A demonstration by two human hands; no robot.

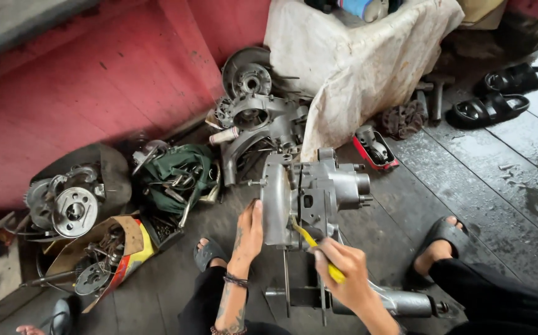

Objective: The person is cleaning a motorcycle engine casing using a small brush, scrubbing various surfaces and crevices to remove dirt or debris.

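**Engine case held upright on floor, tool applied at near side**

Left hand (249, 231): forearm rises from the near edge, wrist straight, palm flat against the left face of the engine case (309, 198), fingers spread and curved on the metal; a bracing hold, not a closed grasp. Right hand (345, 273): comes in from near right, fingers wrapped closed round a yellow-handled tool (318, 248); tool tip points up-left and meets the near lower side of the case.

Room: case stands mid-floor on dark wet floorboards (467, 180), between the person's two sandalled feet; open boards to the right; far-left side crowded by a second engine casing (256, 118), green cloth with tools (179, 174) and a cardboard box of parts (111, 254); red wall (95, 80) far left; pale cloth-covered object (355, 62) just behind the case; a pair of black sandals (498, 96) lies far right.

Case appearance: grey cast metal, dull, grimy; round cover on left, cylindrical boss projecting right; studs protruding; it rests above a metal part lying on the floor.
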